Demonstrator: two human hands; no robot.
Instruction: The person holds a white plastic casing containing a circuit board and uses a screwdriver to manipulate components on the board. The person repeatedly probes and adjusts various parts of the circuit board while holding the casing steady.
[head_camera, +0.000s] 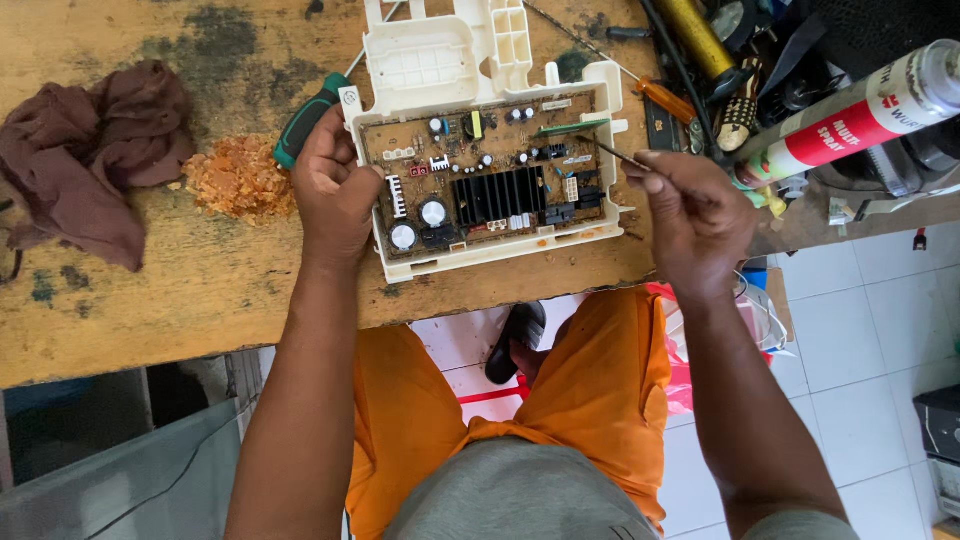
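Fingers (655, 165) on probe (612, 152), circuit board (490, 170) in tray (480, 255)
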